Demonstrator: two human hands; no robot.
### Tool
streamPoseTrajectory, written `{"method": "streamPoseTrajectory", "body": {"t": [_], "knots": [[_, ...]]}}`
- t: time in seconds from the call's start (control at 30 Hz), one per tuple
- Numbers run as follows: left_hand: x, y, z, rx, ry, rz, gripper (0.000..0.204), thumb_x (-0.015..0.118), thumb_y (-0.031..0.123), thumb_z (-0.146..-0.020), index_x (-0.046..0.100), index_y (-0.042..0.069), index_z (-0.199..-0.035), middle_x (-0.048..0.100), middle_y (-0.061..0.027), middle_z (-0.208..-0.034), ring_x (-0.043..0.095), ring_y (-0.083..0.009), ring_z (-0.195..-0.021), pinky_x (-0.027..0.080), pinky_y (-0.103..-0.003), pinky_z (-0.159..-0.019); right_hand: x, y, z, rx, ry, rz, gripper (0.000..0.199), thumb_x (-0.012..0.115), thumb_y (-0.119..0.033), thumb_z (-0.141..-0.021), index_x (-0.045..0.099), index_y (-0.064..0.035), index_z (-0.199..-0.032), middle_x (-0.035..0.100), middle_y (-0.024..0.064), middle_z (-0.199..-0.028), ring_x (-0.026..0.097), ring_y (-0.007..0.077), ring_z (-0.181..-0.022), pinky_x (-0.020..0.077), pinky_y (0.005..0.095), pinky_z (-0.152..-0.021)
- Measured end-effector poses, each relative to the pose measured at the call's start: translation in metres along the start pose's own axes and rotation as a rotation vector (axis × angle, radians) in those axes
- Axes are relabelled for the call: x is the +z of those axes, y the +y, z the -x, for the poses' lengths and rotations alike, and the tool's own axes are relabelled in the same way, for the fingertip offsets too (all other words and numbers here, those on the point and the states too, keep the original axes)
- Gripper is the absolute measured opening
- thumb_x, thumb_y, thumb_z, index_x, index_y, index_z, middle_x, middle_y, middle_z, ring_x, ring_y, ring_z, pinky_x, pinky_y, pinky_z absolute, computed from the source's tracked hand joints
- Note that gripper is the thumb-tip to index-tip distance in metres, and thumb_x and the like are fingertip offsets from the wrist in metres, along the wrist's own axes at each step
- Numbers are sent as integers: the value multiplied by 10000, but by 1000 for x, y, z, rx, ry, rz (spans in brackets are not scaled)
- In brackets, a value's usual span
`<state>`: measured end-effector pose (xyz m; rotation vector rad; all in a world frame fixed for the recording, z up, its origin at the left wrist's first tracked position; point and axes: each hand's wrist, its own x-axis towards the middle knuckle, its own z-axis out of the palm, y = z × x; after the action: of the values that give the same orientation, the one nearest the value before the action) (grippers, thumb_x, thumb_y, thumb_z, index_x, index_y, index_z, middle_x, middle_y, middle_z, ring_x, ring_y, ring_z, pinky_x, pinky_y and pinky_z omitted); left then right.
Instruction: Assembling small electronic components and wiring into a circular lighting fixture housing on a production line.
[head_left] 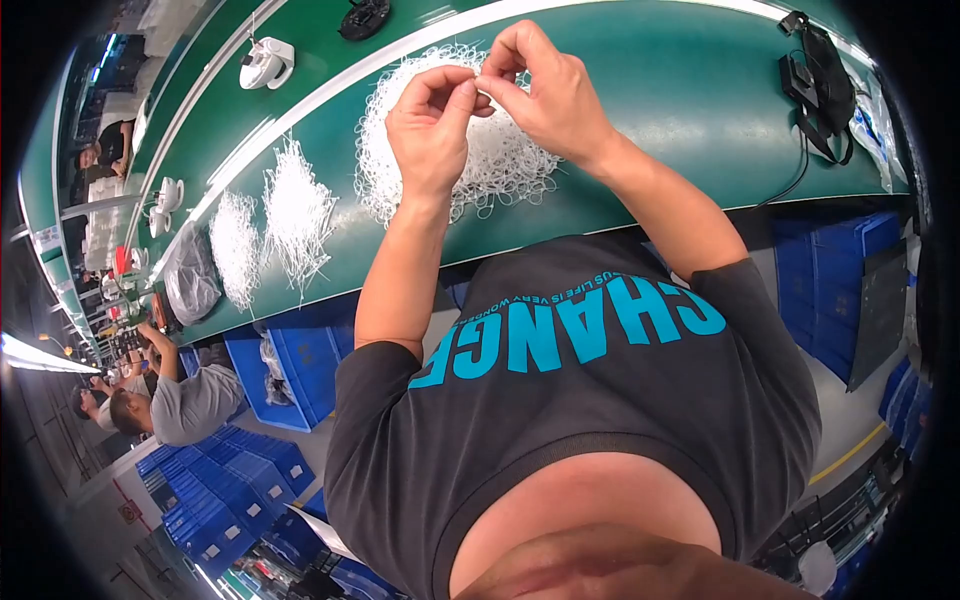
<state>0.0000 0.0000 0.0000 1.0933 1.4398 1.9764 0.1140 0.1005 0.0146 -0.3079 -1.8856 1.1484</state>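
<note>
Above a big heap of thin white looped strands (500,165), my left hand (432,135) and my right hand (550,95) meet with their fingertips pinched together. Whatever they hold between thumbs and forefingers is too small and covered to make out. Left of my left hand lies a smaller pile of straighter white strands (298,215). Another white pile (236,245) is beside it, farther left. All these piles rest on the green work table (660,130).
A black strapped device with a cable (815,85) lies at the right end. White devices (267,63) stand across the far left, near a clear plastic bag (190,275). Blue bins (290,370) sit below the table edge. Other people (195,400) work at the left.
</note>
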Motion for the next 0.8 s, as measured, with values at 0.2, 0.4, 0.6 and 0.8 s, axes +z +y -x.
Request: {"method": "streamPoseTrajectory", "body": {"t": [0.2, 0.4, 0.6, 0.8], "knots": [[7, 6, -10, -54, -87, -172, 111, 639, 4, -895, 641, -27, -1001, 669, -87, -920, 662, -144, -781, 585, -278, -694, -16, 7, -7, -87, 5, 88, 207, 644, -38, -806, 461, -35, -905, 607, 100, -717, 626, 299, -678, 489, 395, -633], [17, 17, -26, 166, -176, -583, 156, 666, 66, -892, 649, -12, -1027, 655, -69, -1032, 636, -121, -824, 525, -239, -712, -43, 11, -17, -230, -258, 387, 222, 632, -41, -803, 457, -45, -940, 601, 127, -685, 598, 363, -710, 445, 440, -705], [21, 23, -48, -274, -329, -356, 107, 656, 66, -896, 652, -23, -956, 659, -52, -791, 631, -117, -642, 526, -242, -590, -57, 13, -29, -291, -251, 431, 187, 631, -41, -824, 463, -64, -900, 587, 95, -749, 579, 332, -735, 457, 416, -728], [9, 28, -50, -533, -290, -21, 123, 646, 98, -904, 597, -6, -946, 668, -107, -831, 667, -175, -689, 551, -284, -597, -60, 10, -46, -145, -361, 149, 175, 647, -132, -877, 533, -38, -970, 624, 90, -851, 623, 263, -833, 498, 359, -738]]}}
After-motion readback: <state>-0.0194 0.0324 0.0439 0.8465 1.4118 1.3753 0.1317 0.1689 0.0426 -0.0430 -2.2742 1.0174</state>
